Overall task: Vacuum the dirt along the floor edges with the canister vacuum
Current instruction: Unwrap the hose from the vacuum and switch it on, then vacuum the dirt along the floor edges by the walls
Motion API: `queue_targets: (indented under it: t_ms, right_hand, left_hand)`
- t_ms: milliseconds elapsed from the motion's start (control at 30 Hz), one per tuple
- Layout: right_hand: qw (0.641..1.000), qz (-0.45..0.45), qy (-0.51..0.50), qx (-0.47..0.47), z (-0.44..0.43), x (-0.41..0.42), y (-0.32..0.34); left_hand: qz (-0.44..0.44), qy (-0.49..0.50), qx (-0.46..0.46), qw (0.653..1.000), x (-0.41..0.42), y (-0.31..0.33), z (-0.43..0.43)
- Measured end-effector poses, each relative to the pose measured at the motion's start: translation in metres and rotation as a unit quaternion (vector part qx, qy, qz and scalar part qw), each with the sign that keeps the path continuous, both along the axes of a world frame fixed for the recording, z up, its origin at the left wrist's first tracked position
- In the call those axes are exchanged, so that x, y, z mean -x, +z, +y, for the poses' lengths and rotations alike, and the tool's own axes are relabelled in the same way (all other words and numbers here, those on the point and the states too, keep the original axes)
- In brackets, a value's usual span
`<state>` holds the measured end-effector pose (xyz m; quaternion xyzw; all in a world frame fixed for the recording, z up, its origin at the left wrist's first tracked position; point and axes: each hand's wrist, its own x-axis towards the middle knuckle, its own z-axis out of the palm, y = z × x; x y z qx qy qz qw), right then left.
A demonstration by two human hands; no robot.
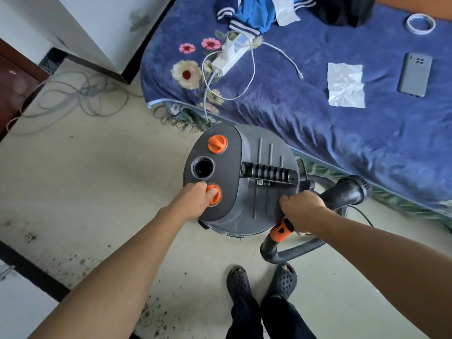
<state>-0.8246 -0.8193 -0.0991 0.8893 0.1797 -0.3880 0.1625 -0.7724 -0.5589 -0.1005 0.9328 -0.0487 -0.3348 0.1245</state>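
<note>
Under left grip (195, 196): vacuum knob (215, 195)

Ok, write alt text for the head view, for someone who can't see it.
A person's left hand presses an orange knob on a grey canister vacuum, while the right hand holds its black hose. The vacuum stands on a pale floor beside a blue bed; dirt lies along the black floor edge nearby.

Both arms outstretched, left hand (195, 199) pinching (right hand (302, 206) fisted)
</note>
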Motion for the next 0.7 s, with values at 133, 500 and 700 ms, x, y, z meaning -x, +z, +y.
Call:
queue_targets:
  t_ms: [133, 500, 700]
  right_hand:
    - [1.000, -0.003, -0.002, 0.004, -0.001, 0.000, -0.001]
    - [1.000, 0.000, -0.012, 0.003, -0.062, 0.030, 0.043]
    - [0.996, -0.003, -0.084, 0.027, -0.123, 0.096, 0.105]
  left_hand:
    - [-0.002, -0.010, -0.011, 1.000, 0.000, 0.000, -0.001]
    - [-0.105, 0.016, -0.015, 0.994, 0.027, 0.041, -0.026]
    - [-0.056, -0.113, 0.036, 0.991, 0.059, 0.068, -0.091]
